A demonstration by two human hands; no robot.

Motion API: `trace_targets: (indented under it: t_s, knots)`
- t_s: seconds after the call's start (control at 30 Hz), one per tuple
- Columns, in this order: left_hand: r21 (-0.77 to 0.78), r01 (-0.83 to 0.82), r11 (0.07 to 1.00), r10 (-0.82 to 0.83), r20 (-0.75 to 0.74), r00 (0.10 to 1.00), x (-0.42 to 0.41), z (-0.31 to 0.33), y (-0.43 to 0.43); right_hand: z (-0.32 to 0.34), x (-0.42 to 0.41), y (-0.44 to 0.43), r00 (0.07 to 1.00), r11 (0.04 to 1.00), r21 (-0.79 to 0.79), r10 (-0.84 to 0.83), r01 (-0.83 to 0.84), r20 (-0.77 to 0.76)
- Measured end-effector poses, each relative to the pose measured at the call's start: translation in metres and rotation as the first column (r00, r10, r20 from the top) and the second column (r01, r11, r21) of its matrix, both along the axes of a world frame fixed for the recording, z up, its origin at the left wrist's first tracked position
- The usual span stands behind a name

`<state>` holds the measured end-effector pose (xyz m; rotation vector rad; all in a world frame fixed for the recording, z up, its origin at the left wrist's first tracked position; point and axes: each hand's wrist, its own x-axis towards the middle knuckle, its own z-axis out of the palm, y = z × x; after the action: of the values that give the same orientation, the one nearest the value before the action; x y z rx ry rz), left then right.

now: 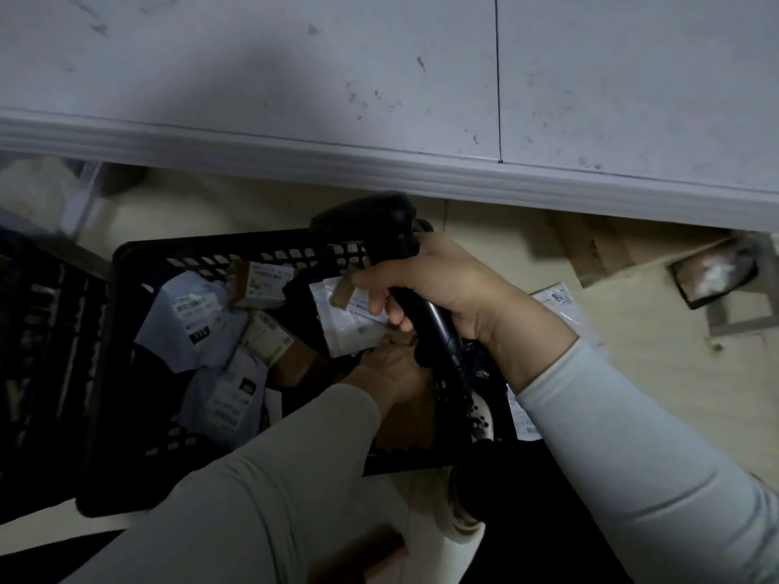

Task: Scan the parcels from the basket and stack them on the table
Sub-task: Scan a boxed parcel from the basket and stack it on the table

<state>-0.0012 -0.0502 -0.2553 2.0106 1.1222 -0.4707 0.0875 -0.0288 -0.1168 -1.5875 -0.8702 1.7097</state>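
Right hand (447,288) has its fingers (376,303) wrapped round the scanner (379,221) grip. Left hand (392,373) is down in the basket (139,263) at 8 o'clock, just under the white mailer (345,326). Its fingers are hidden, so I can't tell if they're gripping. I judge the mailer light, floppy, slick film: pinch an edge and keep the label up. Cartons (257,284) at 9 o'clock look stiffer. Worktop (295,78) is at 12 o'clock.
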Motion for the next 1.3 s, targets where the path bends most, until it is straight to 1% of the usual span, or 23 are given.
trace_targets:
  t_s: [0.07, 0.13, 0.17, 0.23, 0.33, 0.37, 0.4, 0.47, 0.5, 0.57, 0.6, 0.67, 0.73, 0.77, 0.87, 0.93, 1.0, 1.23, 1.3]
  knots:
    - [0.014, -0.064, 0.998, 0.064, 0.012, 0.998, -0.004, -0.005, -0.001, -0.001, 0.0, 0.002, 1.0, 1.0, -0.012, 0.008, -0.008, -0.002]
    - [0.022, -0.183, 0.983, 0.183, -0.002, 0.983, -0.009, -0.017, -0.003, -0.001, -0.001, 0.005, 1.0, 1.0, -0.023, 0.0, -0.001, -0.01]
    - [0.0, -0.24, 0.971, 0.24, -0.029, 0.97, -0.012, -0.023, -0.002, -0.002, -0.001, 0.006, 1.0, 0.999, -0.031, -0.009, 0.008, -0.019]
    - [-0.007, -0.374, 0.927, 0.374, -0.033, 0.927, -0.014, -0.031, 0.001, -0.003, -0.002, 0.008, 0.999, 0.999, -0.043, -0.02, 0.019, -0.031]
    - [-0.033, -0.564, 0.825, 0.561, -0.059, 0.825, -0.023, -0.032, 0.008, -0.003, -0.005, 0.012, 0.999, 0.999, -0.041, -0.017, 0.015, -0.046]
    - [-0.053, -0.627, 0.777, 0.625, -0.056, 0.779, -0.028, -0.031, 0.011, -0.003, -0.006, 0.013, 0.999, 0.999, -0.038, -0.015, 0.013, -0.052]
    - [-0.126, -0.693, 0.71, 0.692, -0.057, 0.719, -0.035, -0.032, 0.014, -0.002, -0.007, 0.014, 0.998, 0.999, -0.032, -0.011, 0.009, -0.057]
    - [-0.31, -0.783, 0.54, 0.813, -0.048, 0.58, -0.052, -0.028, 0.022, 0.0, -0.01, 0.017, 0.998, 1.0, -0.015, 0.003, -0.003, -0.058]
    - [-0.374, -0.797, 0.474, 0.847, -0.053, 0.529, -0.062, -0.026, 0.026, 0.001, -0.013, 0.018, 0.998, 1.0, -0.009, 0.005, -0.006, -0.058]
    - [-0.462, -0.792, 0.398, 0.888, -0.023, 0.459, -0.081, -0.021, 0.033, 0.002, -0.018, 0.019, 0.997, 1.0, 0.006, -0.003, 0.004, -0.076]
    - [-0.501, -0.795, 0.342, 0.91, -0.033, 0.412, -0.088, -0.018, 0.036, 0.003, -0.02, 0.019, 0.996, 1.0, 0.016, -0.006, 0.007, -0.088]
    - [-0.561, -0.792, 0.241, 0.932, -0.093, 0.349, -0.102, -0.012, 0.042, 0.003, -0.025, 0.021, 0.996, 0.999, 0.043, -0.001, 0.005, -0.093]
    - [-0.613, -0.776, 0.147, 0.957, -0.112, 0.269, -0.115, 0.002, 0.048, 0.006, -0.028, 0.023, 0.996, 0.997, 0.083, 0.001, 0.006, -0.085]
    - [-0.642, -0.756, 0.125, 0.966, -0.095, 0.241, -0.121, 0.007, 0.052, 0.008, -0.03, 0.024, 0.997, 0.995, 0.105, 0.005, 0.003, -0.081]
    - [-0.675, -0.729, 0.114, 0.984, -0.023, 0.175, -0.142, 0.025, 0.057, 0.021, -0.034, 0.026, 0.997, 0.991, 0.132, 0.036, -0.027, -0.066]
    - [-0.717, -0.693, 0.067, 0.995, -0.002, 0.098, -0.155, 0.039, 0.056, 0.03, -0.037, 0.028, 0.996, 0.989, 0.136, 0.073, -0.066, -0.049]
    - [-0.758, -0.651, 0.043, 0.999, 0.022, 0.04, -0.168, 0.053, 0.058, 0.04, -0.044, 0.031, 0.994, 0.984, 0.14, 0.111, -0.107, -0.022]
    - [-0.822, -0.563, 0.087, 0.978, 0.179, -0.11, -0.21, 0.101, 0.054, 0.089, -0.08, 0.024, 0.983, 0.959, 0.216, 0.177, -0.182, 0.04]
    - [-0.8, -0.59, 0.109, 0.966, 0.224, -0.125, -0.221, 0.117, 0.05, 0.1, -0.089, 0.015, 0.974, 0.945, 0.234, 0.216, -0.227, 0.072]
